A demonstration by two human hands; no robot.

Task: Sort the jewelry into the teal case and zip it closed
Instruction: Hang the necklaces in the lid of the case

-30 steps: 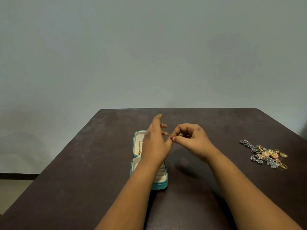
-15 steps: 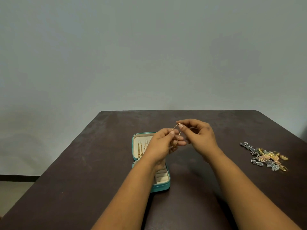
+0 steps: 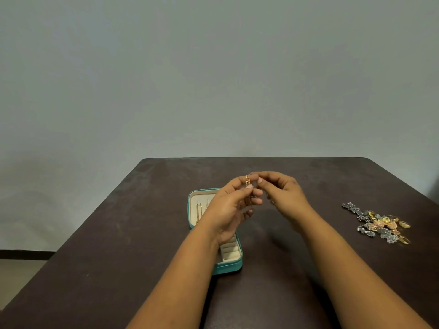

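Both hands [image 3: 256, 198] have been raised above the open teal case [image 3: 225, 264], a gold chain [image 3: 247, 180] now pinched between them for stowing.

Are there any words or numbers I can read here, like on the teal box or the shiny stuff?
None. The teal case shows no label or brand, the jewelry pile and the gold chain are too small to show any marks, and the table and wall carry no writing.
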